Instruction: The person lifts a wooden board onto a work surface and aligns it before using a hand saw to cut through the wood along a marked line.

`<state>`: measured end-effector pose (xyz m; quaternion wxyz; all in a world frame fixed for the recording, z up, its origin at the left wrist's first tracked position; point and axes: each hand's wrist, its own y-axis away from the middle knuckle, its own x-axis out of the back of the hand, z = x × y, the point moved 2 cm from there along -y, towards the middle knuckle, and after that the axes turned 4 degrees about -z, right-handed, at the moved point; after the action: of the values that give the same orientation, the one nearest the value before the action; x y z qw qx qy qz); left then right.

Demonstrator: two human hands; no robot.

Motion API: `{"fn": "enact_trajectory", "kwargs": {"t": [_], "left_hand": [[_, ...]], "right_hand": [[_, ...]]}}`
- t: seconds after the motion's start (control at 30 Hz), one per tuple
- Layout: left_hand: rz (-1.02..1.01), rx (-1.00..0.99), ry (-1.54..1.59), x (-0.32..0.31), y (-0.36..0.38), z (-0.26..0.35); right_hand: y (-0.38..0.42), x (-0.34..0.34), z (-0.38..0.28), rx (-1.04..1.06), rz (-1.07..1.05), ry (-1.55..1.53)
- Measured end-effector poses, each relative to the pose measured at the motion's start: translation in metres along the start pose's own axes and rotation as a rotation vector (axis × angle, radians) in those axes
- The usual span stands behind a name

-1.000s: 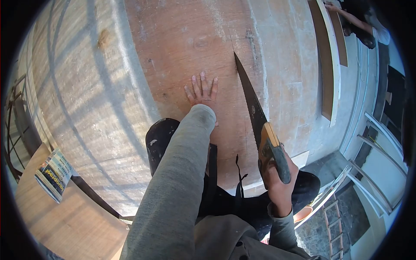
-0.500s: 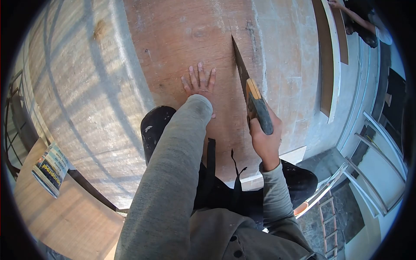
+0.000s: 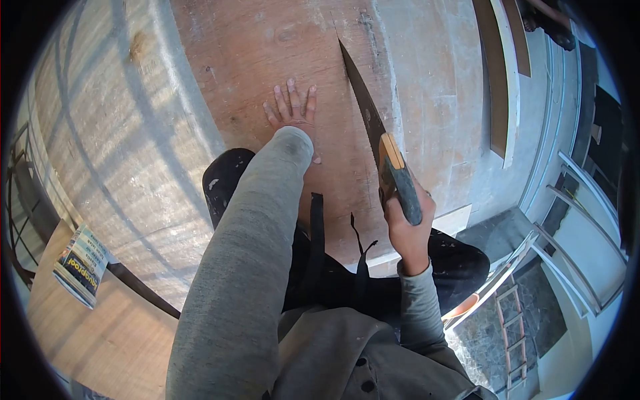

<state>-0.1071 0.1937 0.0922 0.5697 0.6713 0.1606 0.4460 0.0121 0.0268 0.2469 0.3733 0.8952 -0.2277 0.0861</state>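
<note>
My right hand (image 3: 408, 223) is wrapped round the dark grey and yellow handle of a hand saw (image 3: 368, 110). The long blade slants up and away from me, its toothed edge on the left and its tip at the reddish plywood sheet (image 3: 253, 40). A thin dark line runs on from the tip along the sheet. Left of the blade, my left hand (image 3: 293, 112) lies flat on the plywood with fingers spread. My knees rest on or beside the sheet, and black straps hang between them.
A paint can labelled Aquaproof (image 3: 81, 267) stands at lower left on a curved wooden board (image 3: 113, 340). Long boards (image 3: 500, 87) lie at right. A wooden ladder (image 3: 512, 333) shows below right, metal frames (image 3: 580, 233) above it. Part of another person (image 3: 553, 23) appears at top right.
More of the saw blade shows now, as my right hand has drawn the handle back towards me. My left hand stays flat on the plywood. The whole view has shifted slightly.
</note>
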Motion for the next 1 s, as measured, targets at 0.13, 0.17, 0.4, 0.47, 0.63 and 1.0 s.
{"fn": "enact_trajectory", "kwargs": {"t": [0.13,0.17,0.4,0.47,0.63,1.0], "left_hand": [[-0.01,0.024,0.036,0.0,-0.001,-0.002],[0.025,0.029,0.025,0.006,-0.007,-0.001],[0.063,0.022,0.03,0.006,-0.008,-0.002],[0.021,0.015,0.045,0.006,-0.007,-0.003],[0.028,0.017,0.047,0.004,-0.011,-0.002],[0.101,0.008,0.021,0.0,-0.007,-0.003]], "right_hand": [[0.074,0.017,-0.014,-0.011,0.078,0.023],[0.06,0.015,-0.006,0.061,0.055,0.052],[0.006,-0.003,-0.002,0.18,0.051,0.181],[0.062,0.006,-0.004,0.117,0.089,0.084],[0.018,-0.001,-0.01,0.045,0.004,0.07],[0.058,0.008,0.002,-0.033,0.057,-0.002]]}}
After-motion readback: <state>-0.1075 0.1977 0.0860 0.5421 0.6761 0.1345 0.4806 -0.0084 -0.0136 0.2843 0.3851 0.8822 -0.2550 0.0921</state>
